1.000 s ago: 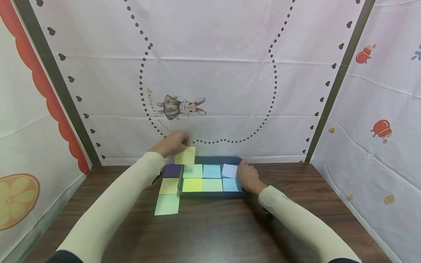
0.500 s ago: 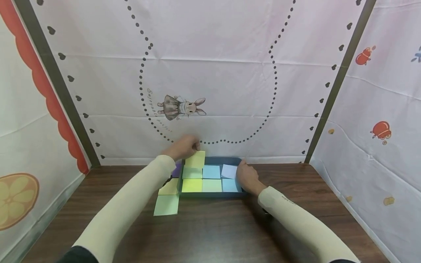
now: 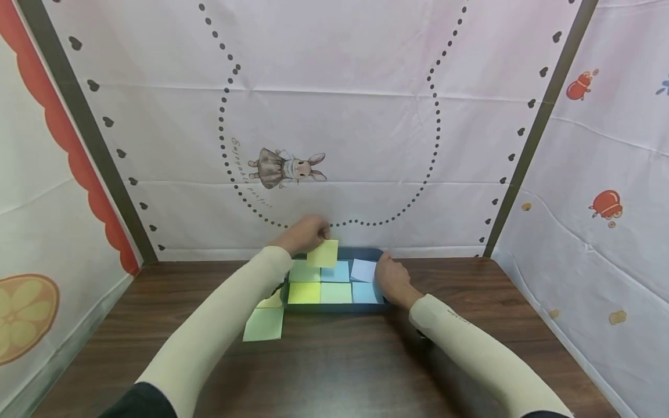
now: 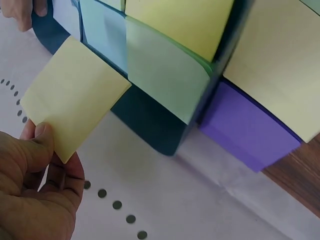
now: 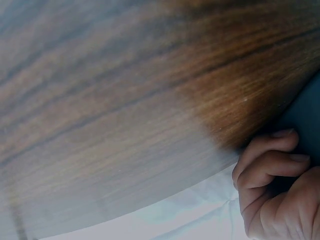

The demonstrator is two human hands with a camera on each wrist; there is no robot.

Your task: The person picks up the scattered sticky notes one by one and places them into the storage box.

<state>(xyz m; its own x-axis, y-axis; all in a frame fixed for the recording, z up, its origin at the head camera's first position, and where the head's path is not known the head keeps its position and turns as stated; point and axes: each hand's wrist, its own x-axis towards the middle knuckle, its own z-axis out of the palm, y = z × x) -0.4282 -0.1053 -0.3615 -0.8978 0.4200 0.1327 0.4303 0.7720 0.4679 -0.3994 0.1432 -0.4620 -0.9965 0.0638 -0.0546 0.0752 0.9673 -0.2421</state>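
My left hand pinches a pale yellow sticky note pad by one corner, above the back edge of a dark blue tray. In the left wrist view, the thumb presses on the face of the pad. My right hand grips the right end of the tray, its fingers curled against the outer wall. Inside the tray, pads lie in two rows: bright yellow, pale green and blue in front; green, blue and a slightly turned lilac one behind.
Left of the tray a light green pad and a pale yellow pad lie on the brown table. A purple pad shows beyond them in the left wrist view. A printed white cloth hangs close behind.
My left hand has carried the pale yellow pad rightward, from over the tray's back left corner toward its back middle. The right hand has stayed at the tray's right end.
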